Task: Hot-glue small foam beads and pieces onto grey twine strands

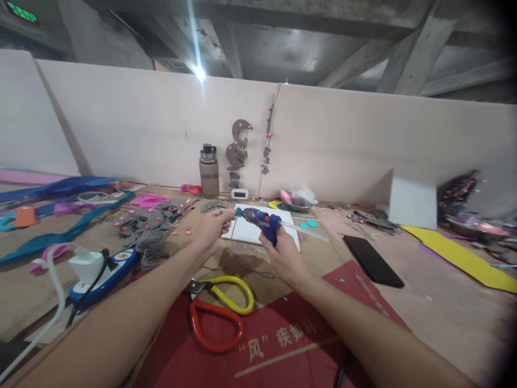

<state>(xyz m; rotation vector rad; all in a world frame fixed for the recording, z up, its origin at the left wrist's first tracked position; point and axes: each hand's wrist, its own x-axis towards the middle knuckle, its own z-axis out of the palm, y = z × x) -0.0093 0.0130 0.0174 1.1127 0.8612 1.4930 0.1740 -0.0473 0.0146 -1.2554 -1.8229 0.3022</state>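
My right hand (285, 257) grips the handle of a blue glue gun (263, 220), whose nozzle points left. A clear glue stick (307, 231) sticks out of its back to the right. My left hand (212, 226) pinches something small and grey right at the nozzle; what it is I cannot make out. Both hands hover above a white board (249, 231) lying on the wooden table (24, 291). Scissors with one yellow and one red loop (220, 310) lie just below my left forearm.
A blue power strip (105, 272) with a white plug sits at the left. Grey felt pieces with pink dots (149, 221) lie beyond it. A bottle (209, 171) stands by the wall. A black phone (372, 260) and yellow sheet (464, 257) lie right.
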